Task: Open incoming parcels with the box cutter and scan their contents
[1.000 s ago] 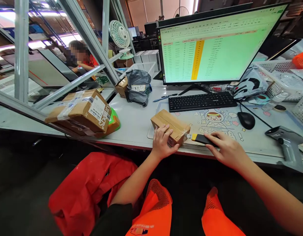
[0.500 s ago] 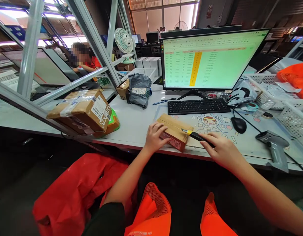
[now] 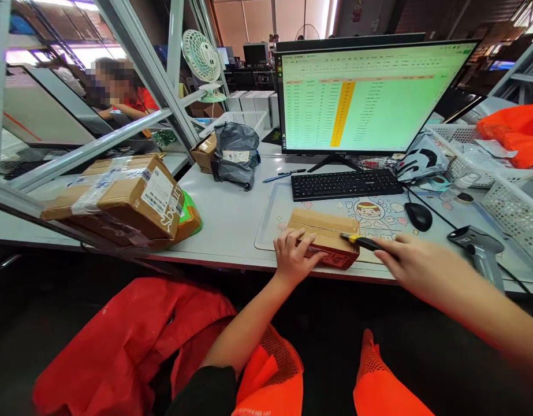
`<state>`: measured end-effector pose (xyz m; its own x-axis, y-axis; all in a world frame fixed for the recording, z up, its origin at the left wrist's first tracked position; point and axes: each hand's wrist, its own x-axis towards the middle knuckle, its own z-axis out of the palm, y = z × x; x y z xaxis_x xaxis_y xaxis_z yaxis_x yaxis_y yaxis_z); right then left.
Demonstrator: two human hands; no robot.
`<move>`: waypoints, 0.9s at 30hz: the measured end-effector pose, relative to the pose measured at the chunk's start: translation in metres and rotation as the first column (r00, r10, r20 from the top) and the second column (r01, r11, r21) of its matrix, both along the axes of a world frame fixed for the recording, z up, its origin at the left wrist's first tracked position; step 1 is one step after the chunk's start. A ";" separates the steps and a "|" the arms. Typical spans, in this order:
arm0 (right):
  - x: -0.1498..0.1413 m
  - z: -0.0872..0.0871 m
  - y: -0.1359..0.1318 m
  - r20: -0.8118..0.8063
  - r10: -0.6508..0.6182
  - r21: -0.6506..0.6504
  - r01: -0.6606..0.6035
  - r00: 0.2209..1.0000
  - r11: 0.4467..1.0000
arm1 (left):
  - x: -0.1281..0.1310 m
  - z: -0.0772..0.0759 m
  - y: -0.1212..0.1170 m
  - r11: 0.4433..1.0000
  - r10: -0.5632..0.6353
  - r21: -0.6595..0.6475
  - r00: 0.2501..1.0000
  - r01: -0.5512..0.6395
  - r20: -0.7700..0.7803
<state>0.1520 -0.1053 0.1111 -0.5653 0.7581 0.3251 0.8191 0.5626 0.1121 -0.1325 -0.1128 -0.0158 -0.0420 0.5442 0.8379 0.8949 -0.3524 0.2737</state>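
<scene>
A small brown cardboard box (image 3: pixel 324 227) lies at the front edge of the desk, partly on a printed desk mat (image 3: pixel 270 214). My left hand (image 3: pixel 294 257) grips its left end, fingers on the top and thumb along the front side. In my right hand (image 3: pixel 411 254) is a utility knife (image 3: pixel 365 242) with a black and yellow body. Its blade tip is at the top of the box near the right end, by the seam; whether it cuts in there I cannot tell.
Behind the box stand a keyboard (image 3: pixel 346 185) and a monitor (image 3: pixel 361 104). A mouse (image 3: pixel 418 216), a barcode scanner (image 3: pixel 478 248) and a white basket (image 3: pixel 515 208) are to the right. A larger taped carton (image 3: pixel 119 199) and a grey plastic parcel (image 3: pixel 237 153) sit left. Another person (image 3: pixel 119 86) works beyond the metal frame.
The knife has gone from the box's right end onto its top. The box has turned so its long side runs more nearly along the desk edge, and my left hand has shifted with it.
</scene>
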 end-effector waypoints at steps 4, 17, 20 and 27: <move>0.095 -0.032 0.024 -0.010 -0.215 -0.154 0.211 0.977 0.965 | -0.007 0.000 0.008 0.997 -0.076 0.019 0.997 0.076 0.023; -0.076 -0.025 0.055 -0.263 0.073 -0.285 -0.150 0.962 0.947 | 0.002 0.013 0.013 0.988 -0.083 -0.074 0.883 0.132 0.461; -0.106 0.010 0.056 0.060 0.151 -0.374 -0.118 0.987 0.920 | 0.017 0.008 0.005 0.994 -0.055 -0.049 0.854 0.094 0.517; -0.127 0.021 0.070 0.388 0.313 -0.345 -0.179 0.867 0.921 | 0.023 0.009 0.013 0.997 -0.052 -0.010 0.812 0.071 0.581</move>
<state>0.0255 -0.0353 0.1318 -0.7767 0.5963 -0.2028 0.5575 0.8007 0.2192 -0.1098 -0.1002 -0.0072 -0.4803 0.5866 0.6522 0.5436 -0.3845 0.7461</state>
